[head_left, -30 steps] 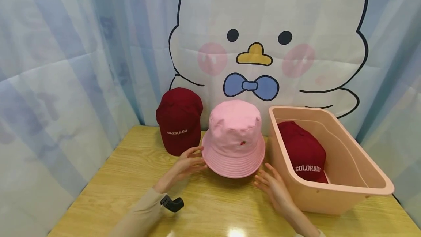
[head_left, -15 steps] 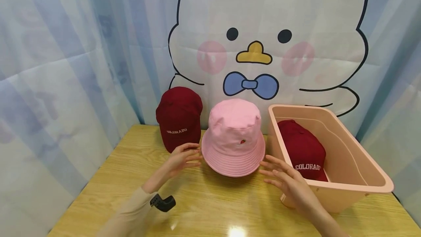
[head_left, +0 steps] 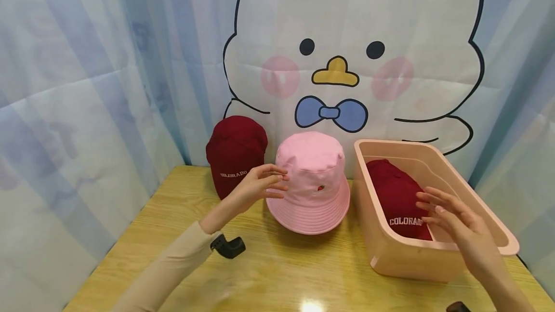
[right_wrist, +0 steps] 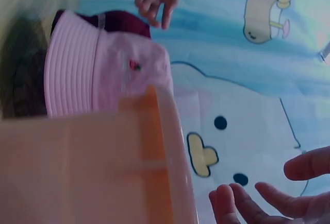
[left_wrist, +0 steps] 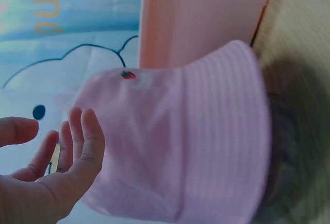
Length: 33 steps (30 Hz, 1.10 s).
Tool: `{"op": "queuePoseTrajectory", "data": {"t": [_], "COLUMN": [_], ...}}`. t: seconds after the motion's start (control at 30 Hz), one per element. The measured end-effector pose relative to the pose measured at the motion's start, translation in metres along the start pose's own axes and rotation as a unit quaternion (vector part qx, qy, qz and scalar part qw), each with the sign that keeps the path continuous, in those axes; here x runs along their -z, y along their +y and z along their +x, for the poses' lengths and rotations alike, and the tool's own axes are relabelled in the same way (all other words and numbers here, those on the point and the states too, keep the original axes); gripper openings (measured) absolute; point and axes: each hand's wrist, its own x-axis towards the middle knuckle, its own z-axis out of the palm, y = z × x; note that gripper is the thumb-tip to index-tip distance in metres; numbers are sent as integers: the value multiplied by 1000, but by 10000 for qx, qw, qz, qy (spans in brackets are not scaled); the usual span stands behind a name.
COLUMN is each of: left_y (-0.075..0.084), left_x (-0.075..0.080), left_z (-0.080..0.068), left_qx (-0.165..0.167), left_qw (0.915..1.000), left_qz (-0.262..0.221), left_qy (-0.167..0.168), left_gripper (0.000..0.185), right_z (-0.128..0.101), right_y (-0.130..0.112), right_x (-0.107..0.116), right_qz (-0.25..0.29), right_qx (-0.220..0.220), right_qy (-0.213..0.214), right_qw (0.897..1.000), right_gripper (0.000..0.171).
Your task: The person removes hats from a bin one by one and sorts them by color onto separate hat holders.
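The left hand [head_left: 260,184] is released, its fingers loosely spread beside the crown of the pink bucket hat [head_left: 310,182]; whether the fingertips touch the fabric cannot be told. The right hand [head_left: 455,220] is also released and grasps nothing; it hovers with fingers spread over the near rim of the peach tub [head_left: 477,220]. The pink bucket hat stands brim-down on the wooden desk [head_left: 282,273], between a dark red cap [head_left: 236,158] marked COLORADO on its left and the tub on its right. A second dark red cap [head_left: 396,196] lies inside the tub. A cartoon duck backdrop [head_left: 347,47] hangs behind.
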Motion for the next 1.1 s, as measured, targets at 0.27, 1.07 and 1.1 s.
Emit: {"op": "queuePoseTrajectory", "data": {"t": [0.27, 1.07, 1.1], "left_y": [39, 66, 63], "left_x": [-27, -133, -139], "left_z": [27, 139, 144], "left_qx": [-254, -1773, -1795], "left_qw": [9990, 9012, 8896], "left_qz": [316, 3954, 4198], "left_qy": [-164, -103, -120], "left_gripper": [29, 22, 22], "right_z": [-3, -5, -6], "right_y": [-8, 15, 15], "right_x": [42, 73, 74], "right_qz": [-2803, -5550, -5562], "right_qx": [-397, -1748, -1761], "right_qy": [1255, 163, 157], "right_qw": [9508, 8131, 8120], "right_gripper": [36, 54, 54]}}
